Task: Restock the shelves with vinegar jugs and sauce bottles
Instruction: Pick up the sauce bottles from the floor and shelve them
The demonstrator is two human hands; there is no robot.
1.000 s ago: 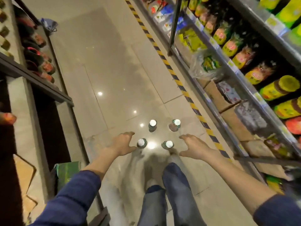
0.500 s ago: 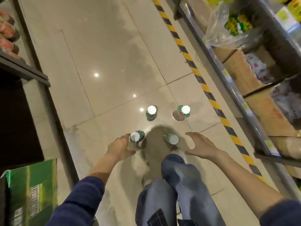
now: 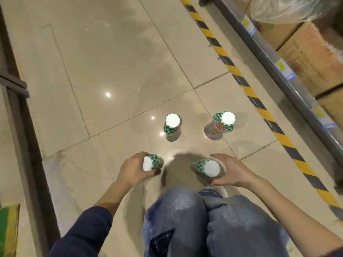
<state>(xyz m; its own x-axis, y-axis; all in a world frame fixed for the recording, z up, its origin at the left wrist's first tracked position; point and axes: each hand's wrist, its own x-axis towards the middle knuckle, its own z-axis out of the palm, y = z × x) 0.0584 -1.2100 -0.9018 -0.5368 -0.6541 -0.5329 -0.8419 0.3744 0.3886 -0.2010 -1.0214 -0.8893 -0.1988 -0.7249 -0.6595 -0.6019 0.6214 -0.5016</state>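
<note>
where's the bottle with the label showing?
Head view: labelled bottle stands on the floor, far right of four, beside the striped tape, beyond the right hand.

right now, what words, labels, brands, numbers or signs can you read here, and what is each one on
Nothing here is sharp enough to quote.
Label on the far right bottle: coloured print, blurred.
Price tags on the shelf edge: too small and blurred.
Cardboard box: rows of print, unreadable.
Striped floor tape: yellow and black bars, no words.
</note>
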